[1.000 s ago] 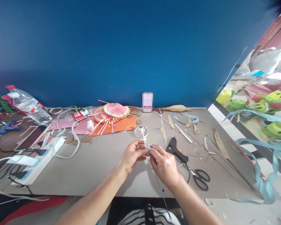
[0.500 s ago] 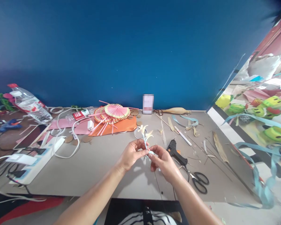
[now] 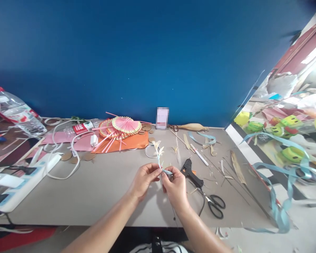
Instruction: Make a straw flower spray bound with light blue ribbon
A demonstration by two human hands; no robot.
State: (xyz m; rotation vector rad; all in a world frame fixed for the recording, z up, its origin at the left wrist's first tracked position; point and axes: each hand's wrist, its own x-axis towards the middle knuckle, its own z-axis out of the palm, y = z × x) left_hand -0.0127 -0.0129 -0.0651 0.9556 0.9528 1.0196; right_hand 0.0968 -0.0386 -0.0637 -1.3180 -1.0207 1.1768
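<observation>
My left hand [image 3: 144,180] pinches the stem of a small artificial flower [image 3: 157,147] with pale yellow petals and a light-blue wrapped stem. The flower stands upright above the fingertips. A short light-blue strip of ribbon or tape [image 3: 167,172] runs from the stem to my right hand [image 3: 176,185], whose thumb and fingers are closed on it. Just right of that hand lies a black glue gun [image 3: 192,173], with black-handled scissors [image 3: 216,205] nearer the table's front edge. Another pale flower piece [image 3: 175,150] lies behind my hands.
A white power strip [image 3: 33,179] with plugs and a white cable [image 3: 72,172] occupy the left side. Paper fans [image 3: 126,125] rest on orange sheet material [image 3: 137,142]. Dried stems, a pen [image 3: 199,154] and blue ribbon [image 3: 274,196] lie to the right. Behind rises a blue wall [image 3: 158,59].
My right hand has turned, and the light-blue strip now shows stretched between both hands. The whole view has shifted slightly, so the table things appear further left.
</observation>
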